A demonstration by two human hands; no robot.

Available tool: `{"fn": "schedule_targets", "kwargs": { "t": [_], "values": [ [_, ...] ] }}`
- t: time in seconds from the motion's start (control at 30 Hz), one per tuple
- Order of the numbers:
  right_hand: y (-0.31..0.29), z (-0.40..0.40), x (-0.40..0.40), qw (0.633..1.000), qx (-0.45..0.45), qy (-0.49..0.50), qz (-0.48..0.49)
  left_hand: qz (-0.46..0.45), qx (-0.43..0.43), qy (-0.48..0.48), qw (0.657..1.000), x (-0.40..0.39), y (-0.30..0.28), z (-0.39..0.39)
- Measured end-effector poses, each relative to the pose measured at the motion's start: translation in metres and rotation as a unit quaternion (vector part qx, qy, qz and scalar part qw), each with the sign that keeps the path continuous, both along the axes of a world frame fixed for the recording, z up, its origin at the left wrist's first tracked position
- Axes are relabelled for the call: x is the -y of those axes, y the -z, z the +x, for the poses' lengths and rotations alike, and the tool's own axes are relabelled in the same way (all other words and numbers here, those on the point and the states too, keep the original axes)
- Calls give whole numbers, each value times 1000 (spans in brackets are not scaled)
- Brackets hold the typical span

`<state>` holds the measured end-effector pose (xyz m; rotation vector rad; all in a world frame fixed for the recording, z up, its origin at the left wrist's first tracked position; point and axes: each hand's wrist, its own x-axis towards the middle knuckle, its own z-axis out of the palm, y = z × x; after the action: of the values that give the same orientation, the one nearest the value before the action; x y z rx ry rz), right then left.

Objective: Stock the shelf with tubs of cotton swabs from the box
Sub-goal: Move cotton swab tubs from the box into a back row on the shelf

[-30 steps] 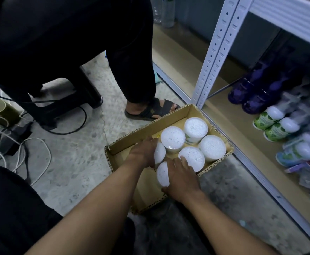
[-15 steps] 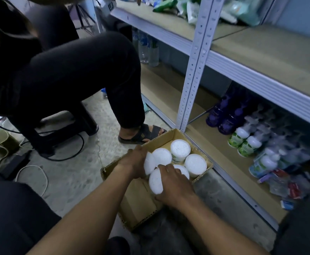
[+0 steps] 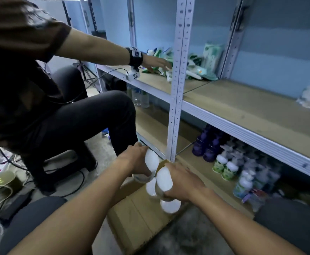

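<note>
Bare shelf point(image 3: 257, 115) wide open at right; above box point(image 3: 137, 219), left hand point(image 3: 134, 162) and right hand point(image 3: 183, 181), fingers curled, each gripping a tub point(image 3: 151, 160).

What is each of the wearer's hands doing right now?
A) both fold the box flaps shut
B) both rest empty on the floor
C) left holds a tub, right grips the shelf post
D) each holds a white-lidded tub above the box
D: the left hand and the right hand each hold a white-lidded tub above the cardboard box.

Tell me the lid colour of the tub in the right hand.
White, on the tub gripped by the right hand; head view.
</note>
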<state>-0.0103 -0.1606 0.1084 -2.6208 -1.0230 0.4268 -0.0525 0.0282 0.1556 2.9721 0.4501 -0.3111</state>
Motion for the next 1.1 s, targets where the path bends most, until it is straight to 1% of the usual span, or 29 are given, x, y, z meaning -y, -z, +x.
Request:
{"fn": "schedule_targets", "kwargs": {
  "t": [0.1, 0.23, 0.4, 0.5, 0.67, 0.8, 0.93, 1.1],
  "values": [
    [-24, 5, 6, 1000, 11, 0, -1, 13, 10, 9, 1000, 7, -27, 3],
    [-62, 12, 21, 999, 37, -4, -12, -2, 31, 19, 999, 19, -62, 6],
    [-113, 28, 55, 998, 50, 25, -7, -1, 65, 68, 996, 43, -106, 24],
    [-143, 39, 85, 994, 84, 61, -19, -10, 87, 101, 991, 68, -128, 40],
    [-188, 47, 148, 984, 126, 122, -33, -6, 111, 167, 980, 130, -159, 72],
    [-216, 45, 211, 971, 151, 177, -46, -13, 129, 221, 967, 193, -172, 97],
    [-239, 33, 277, 956, 160, 237, -69, -32, 129, 280, 951, 261, -184, 117],
    [-249, 23, 356, 924, 138, 344, -91, -52, 121, 353, 926, 341, -191, 131]
  ]
}}
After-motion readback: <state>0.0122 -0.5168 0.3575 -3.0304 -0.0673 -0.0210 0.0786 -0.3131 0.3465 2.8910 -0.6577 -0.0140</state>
